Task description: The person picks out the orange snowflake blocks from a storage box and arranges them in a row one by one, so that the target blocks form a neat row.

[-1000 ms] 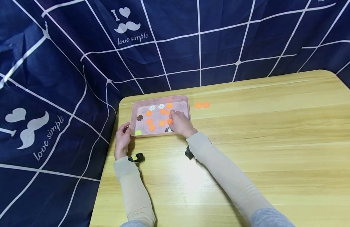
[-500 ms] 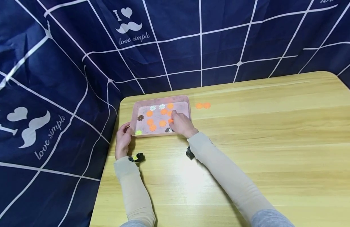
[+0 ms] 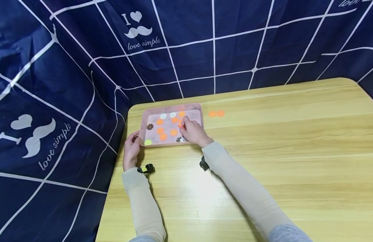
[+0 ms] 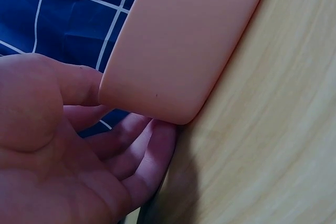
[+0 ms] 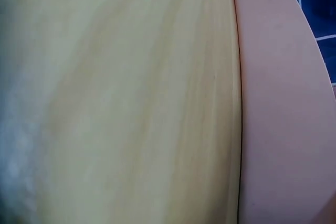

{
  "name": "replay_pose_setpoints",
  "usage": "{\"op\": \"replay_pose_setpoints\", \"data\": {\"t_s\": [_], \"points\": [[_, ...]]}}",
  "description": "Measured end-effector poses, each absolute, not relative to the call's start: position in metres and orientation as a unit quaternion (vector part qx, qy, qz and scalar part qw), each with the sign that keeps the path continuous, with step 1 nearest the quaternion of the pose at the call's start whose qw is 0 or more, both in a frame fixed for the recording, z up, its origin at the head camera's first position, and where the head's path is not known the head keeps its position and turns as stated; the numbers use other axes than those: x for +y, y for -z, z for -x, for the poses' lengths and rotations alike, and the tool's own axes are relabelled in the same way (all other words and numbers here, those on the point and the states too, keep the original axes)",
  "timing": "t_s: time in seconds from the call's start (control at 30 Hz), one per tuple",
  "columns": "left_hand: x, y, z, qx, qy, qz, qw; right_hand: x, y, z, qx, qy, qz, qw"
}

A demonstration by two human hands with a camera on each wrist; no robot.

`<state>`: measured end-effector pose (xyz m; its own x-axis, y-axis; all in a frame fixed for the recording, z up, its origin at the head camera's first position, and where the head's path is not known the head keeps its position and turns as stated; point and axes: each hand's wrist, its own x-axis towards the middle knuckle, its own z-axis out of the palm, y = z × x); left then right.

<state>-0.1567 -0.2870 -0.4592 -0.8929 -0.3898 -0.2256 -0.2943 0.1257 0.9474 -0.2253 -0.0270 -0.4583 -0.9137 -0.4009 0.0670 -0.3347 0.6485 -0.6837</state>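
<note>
A shallow pink tray [image 3: 166, 145] sits at the table's far left, holding several flower-shaped discs. Orange discs [image 3: 160, 130] make up most of them. Two white discs [image 3: 163, 116] lie along the back, a brown disc [image 3: 150, 126] at the left and a yellow-green disc [image 3: 148, 142] in the front left corner. My right hand [image 3: 195, 132] reaches over the tray's right part, pinching an orange disc [image 3: 180, 126] seen edge-on between thumb and fingers. My left hand [image 3: 131, 151] holds the tray's front left corner, thumb at the rim and fingers around the outer wall [image 4: 184, 40].
Two orange discs [image 3: 216, 114] lie on the wooden table [image 3: 265, 151] just right of the tray. A dark blue cloth [image 3: 235, 60] with white lines hangs behind the table and along its left side. Beside the right hand, a dark and a white disc [image 3: 181, 139] overlap.
The orange disc at my right fingertips has come up a little and now shows edge-on. My left hand keeps its hold on the tray corner. The view has shifted slightly.
</note>
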Motion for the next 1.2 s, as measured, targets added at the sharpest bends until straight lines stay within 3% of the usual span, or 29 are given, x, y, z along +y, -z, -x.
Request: {"op": "replay_pose_setpoints", "data": {"t_s": [0.43,1.2], "points": [[-0.288,0.46,0.156,-0.767,0.6,-0.224,0.041,-0.02,0.461,0.225,0.831,0.514,0.215,0.005],[-0.287,0.461,0.155,-0.761,0.606,-0.227,0.042,0.004,0.44,0.231,0.759,0.63,0.151,0.062]]}}
